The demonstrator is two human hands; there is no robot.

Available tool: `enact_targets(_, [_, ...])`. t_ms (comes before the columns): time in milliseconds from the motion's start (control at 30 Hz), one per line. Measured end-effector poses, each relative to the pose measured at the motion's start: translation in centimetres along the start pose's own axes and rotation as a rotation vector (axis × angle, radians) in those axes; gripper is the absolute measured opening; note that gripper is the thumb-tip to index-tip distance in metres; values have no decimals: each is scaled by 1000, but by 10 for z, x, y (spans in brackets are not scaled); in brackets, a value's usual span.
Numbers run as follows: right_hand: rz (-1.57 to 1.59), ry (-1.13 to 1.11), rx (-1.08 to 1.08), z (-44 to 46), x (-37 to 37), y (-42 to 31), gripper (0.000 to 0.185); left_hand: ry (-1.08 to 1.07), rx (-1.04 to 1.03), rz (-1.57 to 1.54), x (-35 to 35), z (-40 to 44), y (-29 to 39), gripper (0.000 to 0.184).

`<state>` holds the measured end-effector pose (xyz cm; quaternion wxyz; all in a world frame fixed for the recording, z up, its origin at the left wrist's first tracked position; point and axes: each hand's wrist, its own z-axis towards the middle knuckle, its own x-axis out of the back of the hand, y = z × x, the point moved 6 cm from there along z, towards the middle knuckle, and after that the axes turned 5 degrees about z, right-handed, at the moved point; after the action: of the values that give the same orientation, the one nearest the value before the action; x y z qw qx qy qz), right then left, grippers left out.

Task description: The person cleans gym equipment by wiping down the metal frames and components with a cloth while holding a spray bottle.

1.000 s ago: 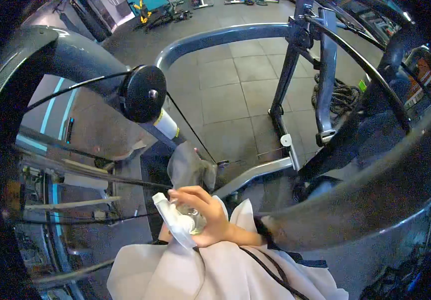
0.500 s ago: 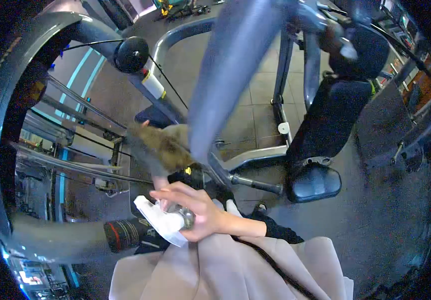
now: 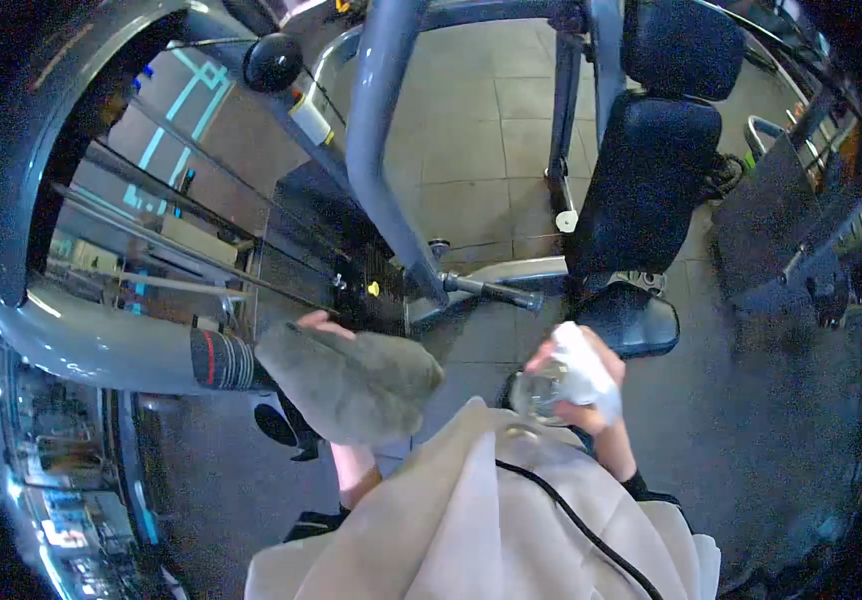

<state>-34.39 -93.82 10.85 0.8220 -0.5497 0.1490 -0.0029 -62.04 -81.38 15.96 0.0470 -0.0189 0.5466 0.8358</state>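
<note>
Grey cloth is gripped by the left hand; the right hand clasps a spray bottle.

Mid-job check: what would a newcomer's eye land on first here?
Probably the grey cloth draped over the left hand, low and left of centre, and the white-topped spray bottle in the right hand, to its right. Beyond them, the black backrest stands out at upper right, with a thick bent frame bar to its left.
</note>
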Motion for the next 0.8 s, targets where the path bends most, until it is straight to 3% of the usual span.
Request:
enact_targets(33, [-85, 56, 33, -12, 20, -1, 64, -57, -118, 320, -8, -2, 8, 37])
enact_targets(67, [-168, 111, 63, -23, 37, -1, 66, -70, -126, 316, -7, -9, 7, 37])
enact_targets(133, [-140, 332, 4, -48, 63, 2, 63, -174, 182, 205, -3, -29, -18, 40])
enact_targets(200, [-277, 460, -37, -68, 83, -6, 60, -151, 146, 297, -17, -49, -5, 47])
enact_targets(333, [-339, 506, -20, -87, 113, -10, 58, -111, 476, 231, -18, -98, -22, 50])
enact_targets(400, [-330, 467, -108, -82, 121, -8, 56, -408, 285, 764, -39, -104, -9, 43])
enact_targets(433, [-294, 504, -62, -75, 123, -9, 55, -277, 495, 416, -40, -118, -19, 36])
enact_targets(467, [-253, 542, -17, -69, 127, -9, 55, -251, 498, 423, -43, -125, -26, 36])
enact_targets(567, [-186, 435, -55, -40, 144, 12, 57, -255, 628, 248, -60, -136, -44, 34])
enact_targets(633, [-134, 364, -14, -8, 149, 13, 59, -581, 242, 746, -98, -120, -21, 35])
enact_targets(767, [4, 208, 86, 52, 171, 11, 63, -653, 269, 880, -160, -90, -28, 31])
enact_targets(800, [-3, 184, 70, 64, 178, 11, 63, -528, 379, 727, -169, -89, -43, 30])
